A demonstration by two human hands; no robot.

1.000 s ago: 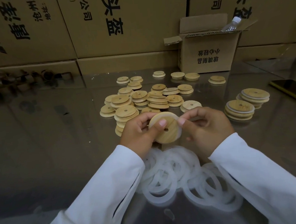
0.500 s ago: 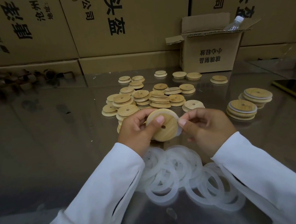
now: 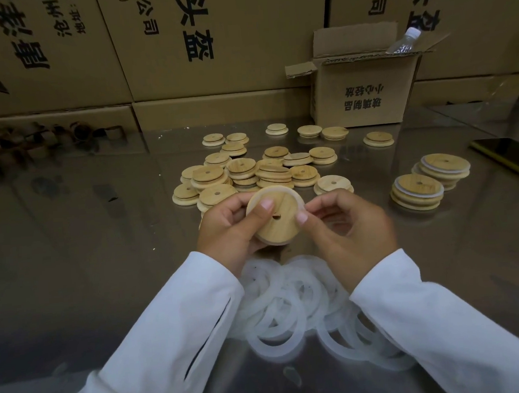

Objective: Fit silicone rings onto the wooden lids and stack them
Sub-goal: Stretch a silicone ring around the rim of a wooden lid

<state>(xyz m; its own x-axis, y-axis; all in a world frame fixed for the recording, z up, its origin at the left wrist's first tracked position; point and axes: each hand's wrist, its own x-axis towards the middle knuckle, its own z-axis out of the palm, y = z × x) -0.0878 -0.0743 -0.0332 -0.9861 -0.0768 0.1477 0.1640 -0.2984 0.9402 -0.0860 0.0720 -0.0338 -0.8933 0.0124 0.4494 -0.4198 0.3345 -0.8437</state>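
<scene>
Wooden lid (image 3: pixel 277 222), above mid-bench, gripped in my left hand (image 3: pixel 226 229) while my right hand (image 3: pixel 346 225) pinches its silicone ring (image 3: pixel 260 193); two finished stacks (image 3: pixel 417 191) near the right edge, many bare lids (image 3: pixel 250 172) apparently left.

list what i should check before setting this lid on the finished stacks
1. Grip on the wooden lid: ok, the left hand grips it and the right hand pinches its edge.
2. The silicone ring seated all round: cannot tell. White shows along the upper rim, and the rest is unclear.
3. The finished stacks fit to take another: ok, two stand upright on the right.
4. Supply of loose rings: ok, a pile lies below the wrists.
5. Supply of unfitted lids: ok, many lie beyond the hands.
</scene>
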